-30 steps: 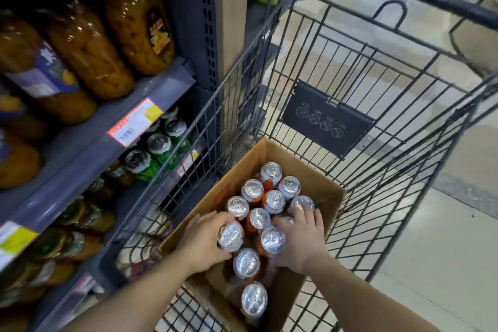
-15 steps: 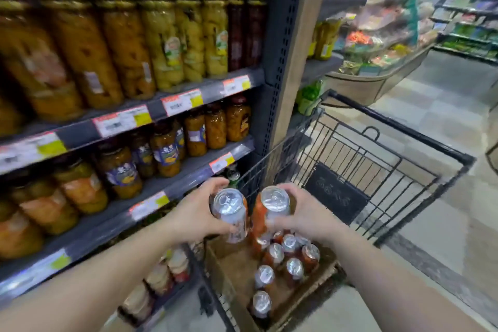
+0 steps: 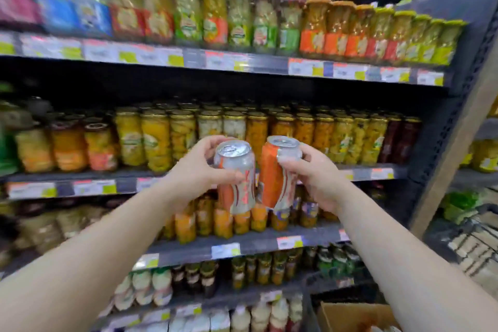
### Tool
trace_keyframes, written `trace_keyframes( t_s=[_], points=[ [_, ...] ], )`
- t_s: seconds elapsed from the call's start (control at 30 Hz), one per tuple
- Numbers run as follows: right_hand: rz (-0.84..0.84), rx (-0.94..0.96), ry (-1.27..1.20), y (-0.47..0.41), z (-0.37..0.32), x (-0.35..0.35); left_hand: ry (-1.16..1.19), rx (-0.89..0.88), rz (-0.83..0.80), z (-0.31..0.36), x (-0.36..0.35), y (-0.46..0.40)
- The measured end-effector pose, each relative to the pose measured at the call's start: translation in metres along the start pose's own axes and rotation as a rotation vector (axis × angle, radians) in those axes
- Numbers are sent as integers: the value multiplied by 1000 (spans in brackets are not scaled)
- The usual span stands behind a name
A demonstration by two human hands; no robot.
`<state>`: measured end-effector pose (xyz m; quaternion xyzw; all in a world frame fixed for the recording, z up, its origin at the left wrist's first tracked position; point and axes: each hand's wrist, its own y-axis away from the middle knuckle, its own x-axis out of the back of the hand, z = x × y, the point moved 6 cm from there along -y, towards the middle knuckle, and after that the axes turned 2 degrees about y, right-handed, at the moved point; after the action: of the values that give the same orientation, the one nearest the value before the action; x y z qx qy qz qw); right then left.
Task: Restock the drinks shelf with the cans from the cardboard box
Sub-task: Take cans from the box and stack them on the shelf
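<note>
My left hand [image 3: 192, 170] grips an orange-and-silver drink can [image 3: 237, 178], held upright at chest height. My right hand [image 3: 315, 172] grips a second can of the same kind [image 3: 275, 172], tilted slightly left, its side almost touching the first. Both cans hang in front of the middle shelf [image 3: 89, 187] of a tall dark rack, in line with the jars there. A corner of the cardboard box [image 3: 347, 315] shows at the bottom right; its contents are out of view.
The rack holds rows of fruit and vegetable jars [image 3: 156, 140] on several shelves, each edge lined with price tags [image 3: 226, 250]. The rack's upright post [image 3: 458, 127] stands at the right, with another shelf bay [image 3: 482, 153] beyond it.
Both hands lifted a can each out of the box and raised them to the middle shelf's height. The view swung up from the cart to the rack.
</note>
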<state>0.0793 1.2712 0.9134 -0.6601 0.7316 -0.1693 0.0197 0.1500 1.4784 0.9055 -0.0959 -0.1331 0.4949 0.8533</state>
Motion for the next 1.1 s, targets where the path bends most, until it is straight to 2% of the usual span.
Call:
trace_keyframes(
  t_s=[0.23, 0.4, 0.67, 0.87, 1.1],
  points=[
    [-249, 74, -110, -53, -46, -202, -8, -37, 255, 39, 189, 92],
    [-409, 96, -176, -74, -81, -373, -37, -25, 330, 60, 331, 174],
    [-630, 184, -267, -99, -143, -617, -83, -18, 552, 88, 529, 283],
    [-707, 245, -254, -133, -187, -746, -117, -19, 696, 94, 645, 326],
    [-719, 321, -190, -210, -247, -842, -193, -145, 776, 124, 767, 308]
  ],
)
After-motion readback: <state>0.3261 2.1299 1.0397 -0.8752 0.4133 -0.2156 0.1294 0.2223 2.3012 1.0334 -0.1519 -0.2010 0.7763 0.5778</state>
